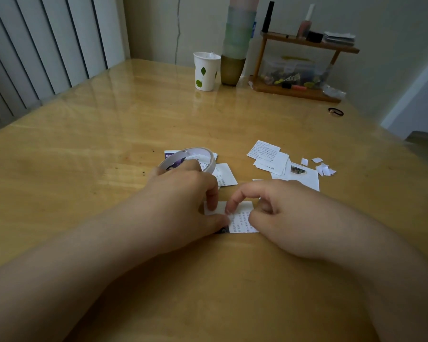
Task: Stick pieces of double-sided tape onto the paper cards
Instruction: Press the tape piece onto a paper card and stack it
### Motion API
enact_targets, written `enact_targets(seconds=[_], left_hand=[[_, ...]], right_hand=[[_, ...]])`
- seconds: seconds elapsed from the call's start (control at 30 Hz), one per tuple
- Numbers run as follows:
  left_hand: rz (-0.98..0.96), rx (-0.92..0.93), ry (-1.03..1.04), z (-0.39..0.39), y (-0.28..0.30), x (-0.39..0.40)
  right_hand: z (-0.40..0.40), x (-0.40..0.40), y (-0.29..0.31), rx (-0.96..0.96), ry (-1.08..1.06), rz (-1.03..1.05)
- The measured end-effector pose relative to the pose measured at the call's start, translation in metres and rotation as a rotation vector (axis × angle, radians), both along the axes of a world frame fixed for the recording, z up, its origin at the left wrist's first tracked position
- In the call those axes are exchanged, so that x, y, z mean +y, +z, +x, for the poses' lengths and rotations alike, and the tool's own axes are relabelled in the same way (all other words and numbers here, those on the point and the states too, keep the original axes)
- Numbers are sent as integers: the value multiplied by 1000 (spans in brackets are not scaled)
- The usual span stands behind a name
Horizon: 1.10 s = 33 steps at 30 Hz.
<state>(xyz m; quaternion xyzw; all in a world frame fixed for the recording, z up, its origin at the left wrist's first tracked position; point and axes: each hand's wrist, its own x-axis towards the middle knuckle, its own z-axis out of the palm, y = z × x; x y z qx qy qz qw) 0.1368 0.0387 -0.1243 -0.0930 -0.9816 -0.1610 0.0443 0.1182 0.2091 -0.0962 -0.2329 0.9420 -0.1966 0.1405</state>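
Close to the table's (84, 149) near edge, both hands work on one small card (242, 218) lying flat on the glossy wood. Its print is in rows of tiny characters, too small to read. The left hand (183, 201) pins the card's left part with curled finger and thumb, hiding that side. The right hand (277, 218) has its forefinger and thumb curled over the card's middle, pinching at something too small to make out.

Just beyond the left hand lies a roll of tape (190, 159) on more printed cards (224, 175). To the right sits a loose pile of cards (269, 156), one marked with what looks like "61", and white scraps (324, 167).

Farther back stand a white cup (206, 71) with green leaves, a tall stack of tumblers (236, 43) cut off at the top, and a wooden shelf (307, 43) against the wall. A black hair tie (335, 111) lies near it.
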Motion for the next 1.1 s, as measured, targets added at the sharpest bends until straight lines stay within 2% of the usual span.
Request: enact_targets(seconds=[0.3,0.47,0.67,0.97,1.1], left_hand=[[28,-4,8,-1,-2,-1],[18,0,8,-1,0,0],[18,-22,-1,0,2,0],[9,-114,-53,-1,7,-9],[12,-114,-39,0,7,-9]], right_hand=[[1,5,7,165,-6,83],[2,6,11,136,66,-12],[-3,4,3,106,88,66],[-8,9,3,-49,19,-15],[-20,20,5,70,-144,-62]])
